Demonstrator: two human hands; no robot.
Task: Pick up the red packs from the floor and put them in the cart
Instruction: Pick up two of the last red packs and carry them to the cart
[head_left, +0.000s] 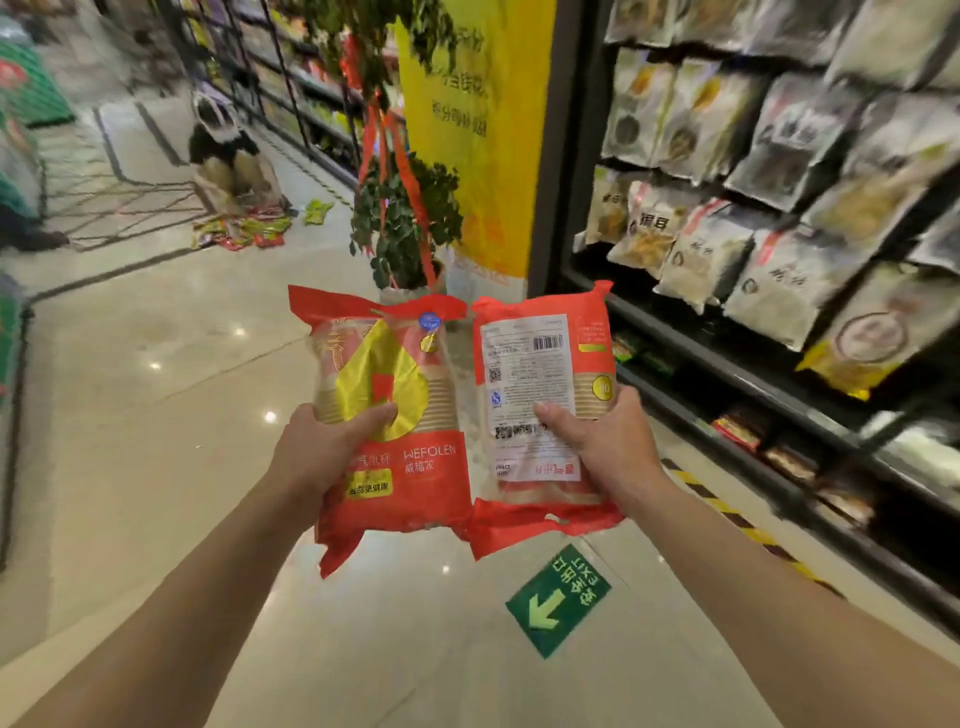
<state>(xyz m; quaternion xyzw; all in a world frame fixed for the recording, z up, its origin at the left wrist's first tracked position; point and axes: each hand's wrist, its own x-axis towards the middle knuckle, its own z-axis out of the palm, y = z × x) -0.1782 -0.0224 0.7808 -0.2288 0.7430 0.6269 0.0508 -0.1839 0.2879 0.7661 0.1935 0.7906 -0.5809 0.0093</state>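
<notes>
Gripping one red pack (395, 431) in our left hand (317, 452) and another (543, 415) in our right hand (608, 447), we are holding both above the floor (156, 415); slippery film risks sliding free, and no cart is showing.

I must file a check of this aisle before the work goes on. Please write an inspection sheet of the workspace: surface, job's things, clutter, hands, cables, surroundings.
Surface: glossy tiled floor, with a green exit arrow sticker and a striped yellow-black line along the shelf.
Job's things: two red packs off the floor, the left pack front side up, the right pack label side up. No cart seen.
Clutter: loose packets on the floor far ahead, beside a crouching person.
Hands: left hand grips the left pack; right hand grips the right pack.
Cables: nothing seen.
Surroundings: shelves of bagged goods at right, yellow pillar, potted plant.
</notes>
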